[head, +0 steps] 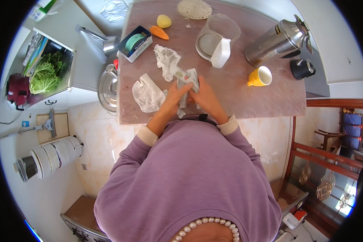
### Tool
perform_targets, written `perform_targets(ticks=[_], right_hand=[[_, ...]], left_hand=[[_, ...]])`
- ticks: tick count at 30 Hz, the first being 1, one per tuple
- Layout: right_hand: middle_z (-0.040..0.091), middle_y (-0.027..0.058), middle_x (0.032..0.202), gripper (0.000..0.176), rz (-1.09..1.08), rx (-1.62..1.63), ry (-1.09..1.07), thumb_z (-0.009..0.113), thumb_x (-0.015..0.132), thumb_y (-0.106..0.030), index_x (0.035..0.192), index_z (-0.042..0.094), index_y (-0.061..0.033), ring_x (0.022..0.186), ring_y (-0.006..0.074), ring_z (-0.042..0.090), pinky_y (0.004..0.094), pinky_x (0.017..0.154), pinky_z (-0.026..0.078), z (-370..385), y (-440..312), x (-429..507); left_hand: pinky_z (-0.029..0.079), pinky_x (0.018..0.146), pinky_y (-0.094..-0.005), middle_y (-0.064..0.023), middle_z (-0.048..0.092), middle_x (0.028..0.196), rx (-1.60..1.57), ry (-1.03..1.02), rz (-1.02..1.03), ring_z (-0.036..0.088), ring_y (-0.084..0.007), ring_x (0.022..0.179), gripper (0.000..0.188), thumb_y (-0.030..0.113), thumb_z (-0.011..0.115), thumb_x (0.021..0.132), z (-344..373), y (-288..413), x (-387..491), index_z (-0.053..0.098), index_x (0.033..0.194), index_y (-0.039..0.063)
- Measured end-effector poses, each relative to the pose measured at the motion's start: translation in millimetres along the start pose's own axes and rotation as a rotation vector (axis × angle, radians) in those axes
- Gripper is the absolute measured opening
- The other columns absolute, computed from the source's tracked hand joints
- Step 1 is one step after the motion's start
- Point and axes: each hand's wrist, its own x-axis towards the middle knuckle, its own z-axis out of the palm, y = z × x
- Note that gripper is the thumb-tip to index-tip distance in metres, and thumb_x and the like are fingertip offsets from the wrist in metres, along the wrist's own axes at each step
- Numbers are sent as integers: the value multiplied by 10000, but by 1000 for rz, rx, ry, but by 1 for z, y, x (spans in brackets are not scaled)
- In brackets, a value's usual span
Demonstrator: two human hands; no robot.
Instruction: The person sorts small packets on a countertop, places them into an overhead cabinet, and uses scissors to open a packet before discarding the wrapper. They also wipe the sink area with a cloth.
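Observation:
Close to the table's front edge, my left hand and my right hand meet. Between their fingers are small pale grey pieces that look like packets or thin boxes; they are too small and blurred to name more exactly. My left fingers grip the left side of them and my right fingers the right side. Beyond my left hand lies a crumpled white wrapper, with a whitish blur beside it. A second crumpled white wrapper rests left of my left wrist. One small pale scrap lies by the table edge.
The table has a brownish covering. On it stand a clear pitcher with white handle, a yellow mug, a steel thermos, and an open box. A carrot and a yellow round item lie farther back.

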Motion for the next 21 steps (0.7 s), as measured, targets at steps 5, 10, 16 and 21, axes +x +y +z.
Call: perform_targets(ticks=[5, 10, 16, 21], right_hand=[[647, 272, 1023, 460, -12, -262, -40, 722, 805, -242, 1114, 512, 26, 960, 452, 626, 487, 785, 491, -1, 0, -7], [658, 265, 1031, 517, 50, -268, -81, 732, 795, -278, 1167, 530, 19, 935, 435, 645, 473, 787, 500, -8, 6, -6], [681, 120, 986, 551, 118, 176, -196, 748, 835, -275, 1258, 546, 15, 864, 191, 649, 339, 760, 508, -14, 18, -7], [622, 19, 940, 450, 116, 217, -225, 704, 917, -274, 1243, 553, -2, 818, 100, 567, 271, 724, 471, -17, 19, -5]], left_hand=[[498, 627, -251, -9, 664, 914, -49, 119, -5, 629, -94, 772, 305, 306, 715, 926, 4, -11, 3, 630, 1084, 59], [475, 613, -238, -33, 690, 944, 12, 380, -13, 625, -92, 758, 271, 276, 699, 924, 2, -12, 11, 632, 1073, 59], [459, 611, -224, -52, 716, 1021, -174, 342, 140, 628, -93, 776, 261, 236, 673, 924, -27, 8, 22, 621, 1120, 70], [481, 600, -217, -17, 680, 957, -205, 372, 126, 628, -88, 771, 243, 143, 726, 886, -30, 21, 19, 611, 1091, 81]])
